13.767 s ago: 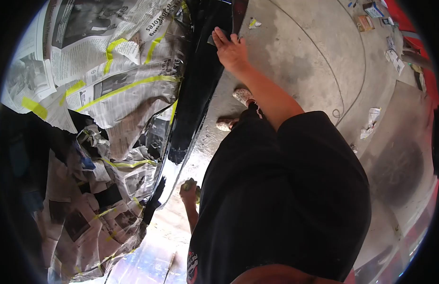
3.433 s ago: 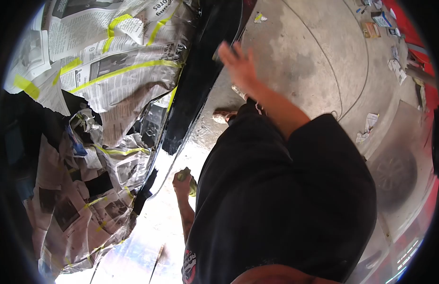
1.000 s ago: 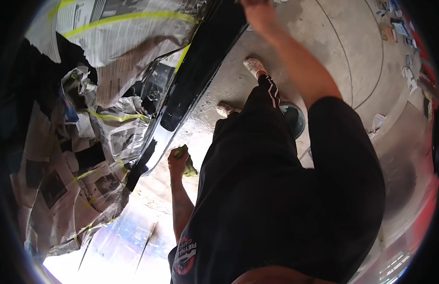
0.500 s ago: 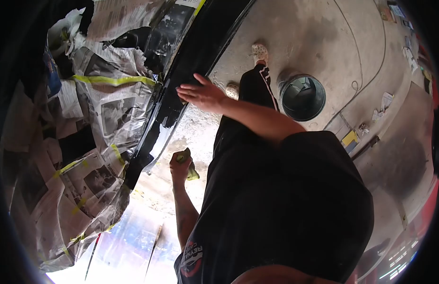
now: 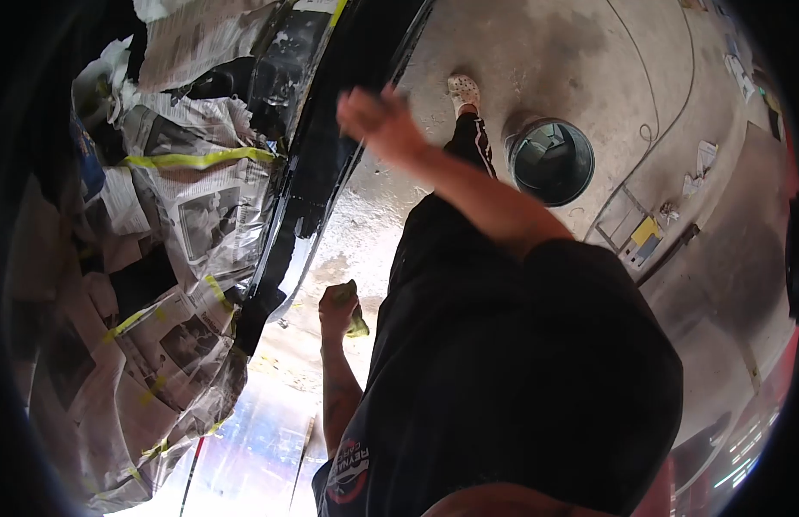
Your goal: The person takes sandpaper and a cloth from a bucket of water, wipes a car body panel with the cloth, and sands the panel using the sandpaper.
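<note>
My left hand (image 5: 336, 310) is closed around a crumpled yellow-green cloth (image 5: 358, 324), held low beside my body and apart from the panel. Part of the cloth is hidden by my fingers. Farther forward, my right hand (image 5: 378, 122) is over the long glossy black vehicle panel (image 5: 326, 121). Motion smears its fingers, and whether they touch the surface cannot be made out. A pale worn patch (image 5: 298, 263) shows on the panel's nearer part.
Newspaper masking (image 5: 214, 202) with yellow-green tape (image 5: 201, 158) covers the vehicle at left. A dark bucket (image 5: 550, 162) with liquid stands on the concrete floor beside my foot (image 5: 464, 91). A thin cable (image 5: 649, 157) and scraps of paper (image 5: 705, 158) lie at right.
My right hand has moved forward from where it lay flat on the black panel, and is blurred now. My left hand still grips the cloth. The view has shifted slightly.
</note>
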`<state>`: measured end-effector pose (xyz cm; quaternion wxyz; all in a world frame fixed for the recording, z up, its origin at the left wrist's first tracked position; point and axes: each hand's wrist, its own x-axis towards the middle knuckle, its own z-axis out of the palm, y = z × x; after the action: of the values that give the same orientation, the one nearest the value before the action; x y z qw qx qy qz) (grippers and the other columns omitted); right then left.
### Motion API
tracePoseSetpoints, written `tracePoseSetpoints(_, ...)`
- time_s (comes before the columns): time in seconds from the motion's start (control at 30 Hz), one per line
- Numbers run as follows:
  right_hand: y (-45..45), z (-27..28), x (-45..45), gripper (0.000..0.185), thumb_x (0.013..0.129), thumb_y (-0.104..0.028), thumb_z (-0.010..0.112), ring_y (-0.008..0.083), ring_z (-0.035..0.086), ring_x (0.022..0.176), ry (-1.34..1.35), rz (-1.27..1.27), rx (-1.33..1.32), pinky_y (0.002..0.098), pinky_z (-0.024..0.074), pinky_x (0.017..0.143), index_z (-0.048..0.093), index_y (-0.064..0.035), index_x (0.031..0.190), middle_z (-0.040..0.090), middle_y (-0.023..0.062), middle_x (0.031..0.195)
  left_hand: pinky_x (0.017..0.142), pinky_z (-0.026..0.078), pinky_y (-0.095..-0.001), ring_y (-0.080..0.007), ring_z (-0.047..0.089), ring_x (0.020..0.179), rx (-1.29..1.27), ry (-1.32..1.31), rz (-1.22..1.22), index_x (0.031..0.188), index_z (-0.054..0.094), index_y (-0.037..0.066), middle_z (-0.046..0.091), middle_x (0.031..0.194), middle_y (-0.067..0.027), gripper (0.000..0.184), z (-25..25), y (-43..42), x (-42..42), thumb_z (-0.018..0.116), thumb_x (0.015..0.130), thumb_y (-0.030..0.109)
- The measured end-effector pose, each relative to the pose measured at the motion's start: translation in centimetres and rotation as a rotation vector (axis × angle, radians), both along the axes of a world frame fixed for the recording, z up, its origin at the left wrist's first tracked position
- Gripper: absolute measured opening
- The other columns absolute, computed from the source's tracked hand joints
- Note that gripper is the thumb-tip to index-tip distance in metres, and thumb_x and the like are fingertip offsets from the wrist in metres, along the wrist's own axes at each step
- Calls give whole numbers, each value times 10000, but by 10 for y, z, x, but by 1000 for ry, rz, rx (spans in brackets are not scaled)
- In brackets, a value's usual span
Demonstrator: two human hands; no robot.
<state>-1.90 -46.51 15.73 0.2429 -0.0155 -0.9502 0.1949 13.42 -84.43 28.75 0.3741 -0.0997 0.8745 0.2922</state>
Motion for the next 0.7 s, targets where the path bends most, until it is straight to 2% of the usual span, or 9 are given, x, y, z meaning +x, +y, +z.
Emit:
tracePoseSetpoints(0.17, 43, -8, 4, 681, 857, -142, 613, 154, 368, 1440, -156, 268, 167, 559, 208, 1208, 420, -255, 1500, 376, -49, 1585, 770, 534, -334, -166, 655, 829, -26, 76, -91, 1049, 651, 59, 696, 905, -66, 328, 21, 29, -59, 808, 767, 121)
tracePoseSetpoints(0.23, 125, 23, -26, 670, 838, -115, 598, 175, 389, 1427, -191, 117, 317, 552, 276, 1164, 444, -221, 1482, 399, -12, 1571, 741, 522, -325, -146, 626, 791, -62, 145, -97, 1026, 643, 57, 680, 873, -53, 316, 47, 61, -79, 811, 764, 111)
tracePoseSetpoints(0.3, 184, 39, -60, 584, 871, -45, 532, 249, 374, 1443, -227, -53, 116, 405, 392, 1109, 468, -59, 1451, 403, 75, 1564, 738, 521, -329, -153, 629, 782, -35, 182, -120, 1026, 650, 44, 686, 872, -65, 318, 44, 53, -83, 818, 768, 126)
tracePoseSetpoints(0.4, 160, 40, -60, 604, 868, -61, 549, 236, 368, 1446, -174, -239, 34, 397, 408, 1089, 450, -69, 1463, 411, 56, 1561, 743, 523, -329, -161, 635, 789, -51, 184, -150, 1024, 646, 47, 682, 870, -69, 313, 48, 56, -80, 812, 770, 124)
tracePoseSetpoints(0.43, 138, 14, -56, 638, 813, -133, 632, 171, 391, 1423, -575, -189, -50, 536, 322, 1122, 498, -192, 1434, 436, 30, 1540, 748, 525, -325, -159, 634, 795, -50, 170, -149, 1022, 642, 54, 677, 867, -66, 310, 48, 59, -78, 807, 767, 115)
tracePoseSetpoints(0.5, 64, 40, -13, 587, 794, -144, 667, 177, 420, 1403, -234, -145, 154, 529, 347, 1092, 553, -177, 1369, 491, 63, 1488, 752, 527, -328, -170, 643, 802, -9, 124, -110, 1023, 640, 55, 678, 871, -71, 306, 47, 67, -75, 803, 772, 117)
tracePoseSetpoints(0.53, 20, 16, 2, 508, 867, -199, 609, 161, 461, 1329, -153, -37, 67, 583, 287, 1146, 542, -182, 1371, 505, -19, 1449, 753, 528, -329, -176, 648, 806, 10, 98, -91, 1023, 639, 55, 679, 873, -73, 304, 47, 70, -74, 800, 774, 118)
tracePoseSetpoints(0.6, -55, 8, 47, 503, 864, -202, 609, 151, 445, 1355, -106, 225, -153, 583, 245, 1182, 551, -177, 1363, 515, -21, 1435, 753, 532, -330, -177, 657, 809, -2, 143, -199, 1025, 637, 57, 684, 880, -78, 299, 39, 73, -78, 798, 779, 108)
tracePoseSetpoints(0.7, -47, -1, 46, 519, 855, -223, 618, 146, 427, 1387, -121, 341, 75, 579, 200, 1209, 555, -185, 1368, 507, -23, 1450, 739, 533, -330, -176, 654, 784, 44, 219, -266, 1012, 636, 55, 682, 865, -77, 300, 33, 84, -93, 805, 767, 100)
